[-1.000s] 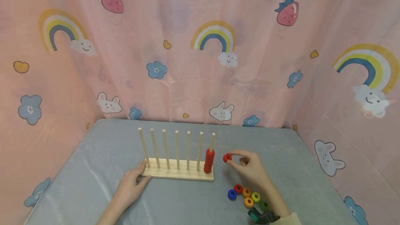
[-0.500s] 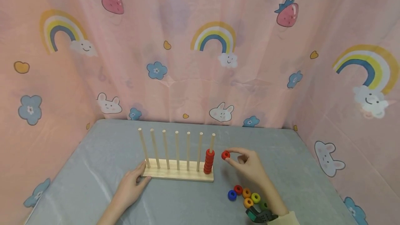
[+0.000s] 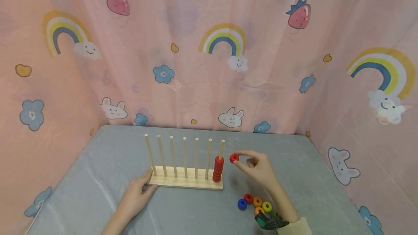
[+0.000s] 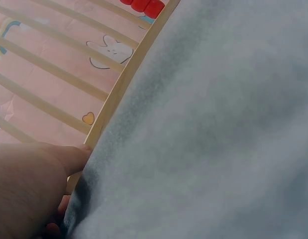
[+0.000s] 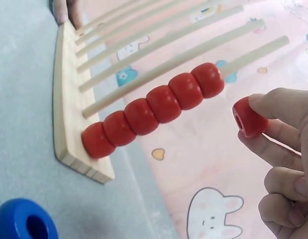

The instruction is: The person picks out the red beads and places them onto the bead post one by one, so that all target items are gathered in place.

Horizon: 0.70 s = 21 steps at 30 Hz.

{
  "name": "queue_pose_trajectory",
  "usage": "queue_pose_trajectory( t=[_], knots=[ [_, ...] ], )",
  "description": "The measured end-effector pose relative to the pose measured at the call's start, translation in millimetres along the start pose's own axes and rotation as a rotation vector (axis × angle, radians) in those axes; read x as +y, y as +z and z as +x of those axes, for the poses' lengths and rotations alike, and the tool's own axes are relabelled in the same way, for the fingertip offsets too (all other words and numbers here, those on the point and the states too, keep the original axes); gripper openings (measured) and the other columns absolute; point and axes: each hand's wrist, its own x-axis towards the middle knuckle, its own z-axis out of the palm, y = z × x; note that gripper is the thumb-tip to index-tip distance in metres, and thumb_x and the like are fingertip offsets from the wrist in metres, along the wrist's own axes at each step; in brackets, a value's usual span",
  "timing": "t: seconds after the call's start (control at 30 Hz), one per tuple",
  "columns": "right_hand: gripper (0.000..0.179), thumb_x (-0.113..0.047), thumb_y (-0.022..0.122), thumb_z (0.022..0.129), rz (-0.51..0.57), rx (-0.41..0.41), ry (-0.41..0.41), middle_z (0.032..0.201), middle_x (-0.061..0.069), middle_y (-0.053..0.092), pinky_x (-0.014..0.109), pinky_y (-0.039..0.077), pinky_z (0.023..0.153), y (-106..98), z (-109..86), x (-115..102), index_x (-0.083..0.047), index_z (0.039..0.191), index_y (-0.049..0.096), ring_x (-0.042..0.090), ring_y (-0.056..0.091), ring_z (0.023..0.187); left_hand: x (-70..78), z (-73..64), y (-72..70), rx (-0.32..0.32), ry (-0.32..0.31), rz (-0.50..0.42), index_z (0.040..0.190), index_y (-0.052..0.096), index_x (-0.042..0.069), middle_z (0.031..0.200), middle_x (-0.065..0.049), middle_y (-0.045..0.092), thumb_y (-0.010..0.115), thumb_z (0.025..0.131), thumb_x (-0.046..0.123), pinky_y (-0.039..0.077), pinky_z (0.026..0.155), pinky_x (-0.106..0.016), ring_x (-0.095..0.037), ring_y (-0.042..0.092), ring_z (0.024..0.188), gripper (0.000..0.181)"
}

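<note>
My right hand [image 3: 259, 171] pinches a red bead [image 5: 252, 118] between thumb and fingertips, beside the upper part of the rightmost peg. In the right wrist view the bead is tilted with its hole showing, apart from the peg. On that peg sits a stack of several red beads [image 3: 218, 169], the bare tip [image 5: 258, 55] rising above them. The wooden peg stand [image 3: 186, 182] carries a row of several upright pegs, the others bare. At its left end my left hand [image 3: 134, 196] grips the base, thumb at the front edge and fingers at the end.
Loose beads lie on the grey tabletop [image 3: 183, 213] by my right forearm: a blue bead [image 3: 242, 204], a red one [image 3: 248, 198], orange and yellow ones [image 3: 266, 206]. A green one is partly hidden by the dark wrist strap [image 3: 271, 222]. A pink patterned curtain [image 3: 140, 46] surrounds the table.
My right hand has moved slightly left and upward with the red bead, closer to the rightmost peg. The left hand and the stand have stayed in place.
</note>
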Motion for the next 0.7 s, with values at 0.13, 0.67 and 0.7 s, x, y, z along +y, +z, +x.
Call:
queue_pose_trajectory(
  t=[0.13,0.67,0.7],
  knots=[
    [0.028,-0.016,0.087,0.090,-0.007,0.008,-0.031,0.057,-0.005,0.034,0.023,0.024,0.046,0,1.9,-5,-0.009,0.116,0.081,0.002,0.027,0.045,-0.2,0.3,-0.1,0.000,0.001,-0.003,0.153,0.051,-0.004,0.153,-0.025,0.054,0.077,0.099,0.019,0.038,0.072,-0.033,-0.016,0.040,0.073,0.065],
    [0.026,-0.015,0.088,0.089,-0.021,0.033,-0.093,0.062,-0.006,0.038,0.023,0.025,0.046,1,7.9,-12,-0.011,0.114,0.081,0.002,0.028,0.046,-0.9,0.4,0.6,0.018,0.014,-0.006,0.153,0.051,-0.005,0.132,-0.023,0.069,0.078,0.098,0.019,0.039,0.073,-0.034,-0.016,0.039,0.073,0.066],
    [0.026,-0.014,0.088,0.089,-0.020,0.034,-0.102,0.062,-0.006,0.038,0.023,0.025,0.045,1,8.1,-13,-0.010,0.114,0.081,0.002,0.028,0.046,-1.1,0.3,0.8,0.017,0.012,-0.009,0.153,0.051,-0.005,0.131,-0.022,0.070,0.078,0.097,0.019,0.038,0.072,-0.033,-0.016,0.039,0.072,0.066]
  ],
)
